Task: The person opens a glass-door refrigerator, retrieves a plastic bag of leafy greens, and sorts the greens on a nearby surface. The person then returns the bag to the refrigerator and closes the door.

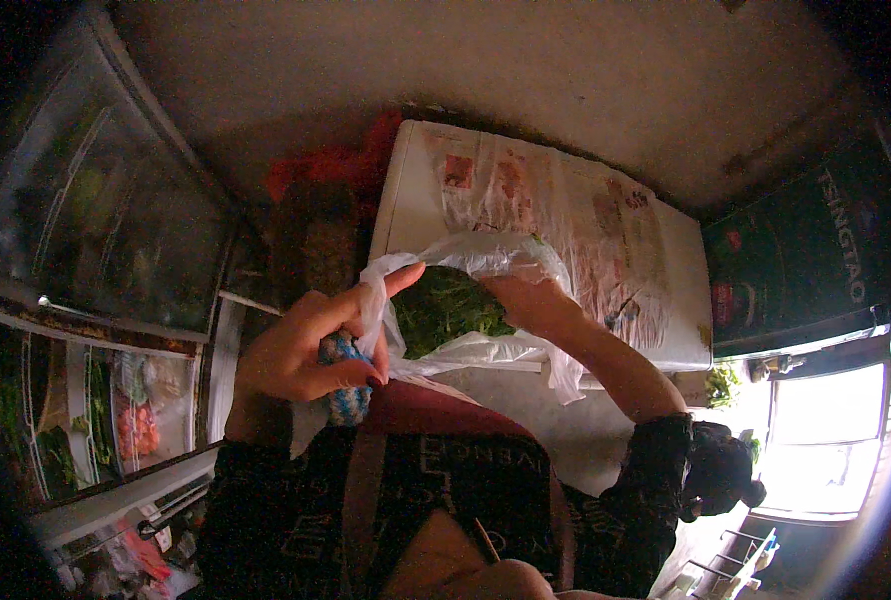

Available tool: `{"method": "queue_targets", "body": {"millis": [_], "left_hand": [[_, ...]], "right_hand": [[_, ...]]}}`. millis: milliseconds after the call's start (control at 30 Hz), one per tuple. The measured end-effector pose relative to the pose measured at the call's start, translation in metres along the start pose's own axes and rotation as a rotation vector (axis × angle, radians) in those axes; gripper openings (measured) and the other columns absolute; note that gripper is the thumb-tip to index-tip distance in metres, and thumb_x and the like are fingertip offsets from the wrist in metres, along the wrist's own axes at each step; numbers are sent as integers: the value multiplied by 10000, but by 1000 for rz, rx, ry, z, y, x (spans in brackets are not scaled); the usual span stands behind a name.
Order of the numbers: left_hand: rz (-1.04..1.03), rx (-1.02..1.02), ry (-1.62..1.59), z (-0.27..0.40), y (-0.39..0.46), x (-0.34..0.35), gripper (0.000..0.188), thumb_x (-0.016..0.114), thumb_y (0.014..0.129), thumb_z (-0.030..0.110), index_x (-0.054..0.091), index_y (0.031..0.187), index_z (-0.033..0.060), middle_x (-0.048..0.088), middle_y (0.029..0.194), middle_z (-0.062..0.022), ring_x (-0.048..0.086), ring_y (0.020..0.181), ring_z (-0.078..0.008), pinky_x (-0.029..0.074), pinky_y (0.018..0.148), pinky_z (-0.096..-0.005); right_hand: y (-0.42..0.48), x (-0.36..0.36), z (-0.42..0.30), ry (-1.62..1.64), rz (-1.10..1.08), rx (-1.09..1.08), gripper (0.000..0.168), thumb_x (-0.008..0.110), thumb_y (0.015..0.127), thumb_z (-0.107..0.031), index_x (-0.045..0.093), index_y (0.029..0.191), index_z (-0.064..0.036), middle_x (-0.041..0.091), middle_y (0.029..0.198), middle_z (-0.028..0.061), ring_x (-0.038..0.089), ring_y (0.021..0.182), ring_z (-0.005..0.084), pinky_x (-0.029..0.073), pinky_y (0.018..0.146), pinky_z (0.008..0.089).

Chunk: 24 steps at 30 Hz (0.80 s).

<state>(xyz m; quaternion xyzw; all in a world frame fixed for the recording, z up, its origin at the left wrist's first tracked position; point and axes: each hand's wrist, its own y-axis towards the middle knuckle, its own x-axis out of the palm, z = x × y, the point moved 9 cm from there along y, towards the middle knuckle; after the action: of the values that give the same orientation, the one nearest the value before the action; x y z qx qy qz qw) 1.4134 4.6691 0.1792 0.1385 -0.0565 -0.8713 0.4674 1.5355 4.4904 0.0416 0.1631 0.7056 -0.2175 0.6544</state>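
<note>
In front of my chest is a thin white plastic bag [483, 259] with its mouth held open. Dark green leafy vegetables [445, 311] fill the visible inside. My left hand [310, 345] grips the bag's left rim, its thumb and fingers spread around the gathered film. A blue and white textured item [348, 375] shows just behind that hand's fingers; what it is cannot be made out. My right hand [528, 300] reaches into the bag from the right, against the greens. Its fingertips are hidden by film and leaves.
A white chest-like appliance [685, 300] stands beyond the bag, with flattened printed plastic bags [505, 180] on top. Left are glass-fronted shelves [63, 405] holding vegetables. A red bag [333, 165] lies behind. To the right are a green Tsingtao panel [790, 247] and a bright window [828, 435].
</note>
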Motion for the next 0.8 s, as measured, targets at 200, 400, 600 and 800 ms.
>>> {"method": "queue_targets", "body": {"millis": [200,400,600,800], "left_hand": [[18,-41,-55,-2,5,-2,220,696,850,163,575,922,-5,355,1470,-254,682,795,-235,487,761,-346],[121,-91,-21,-13,5,-2,926,670,853,425,190,1469,-73,657,782,-103,630,719,-177,470,754,-288],[171,-127,-37,-5,7,-4,885,674,850,373,210,1474,-49,646,803,-86,612,740,-159,456,768,-282],[193,-135,-21,-4,9,-6,831,678,851,307,243,1470,-35,637,787,-75,599,748,-145,443,781,-275]], "right_hand": [[-13,-90,11,417,317,122,456,722,668,-81,610,1109,-71,675,977,154,651,905,357,525,817,419],[-9,-97,5,816,262,74,482,728,734,-24,575,1190,-14,675,1062,127,635,978,187,495,876,344],[-35,-89,10,696,337,-35,490,699,778,-43,549,1243,-16,633,1204,89,574,1119,200,408,1028,334],[-43,-102,27,1077,430,13,543,731,762,-28,529,1266,-8,625,1211,78,581,1096,203,423,1013,342]]}}
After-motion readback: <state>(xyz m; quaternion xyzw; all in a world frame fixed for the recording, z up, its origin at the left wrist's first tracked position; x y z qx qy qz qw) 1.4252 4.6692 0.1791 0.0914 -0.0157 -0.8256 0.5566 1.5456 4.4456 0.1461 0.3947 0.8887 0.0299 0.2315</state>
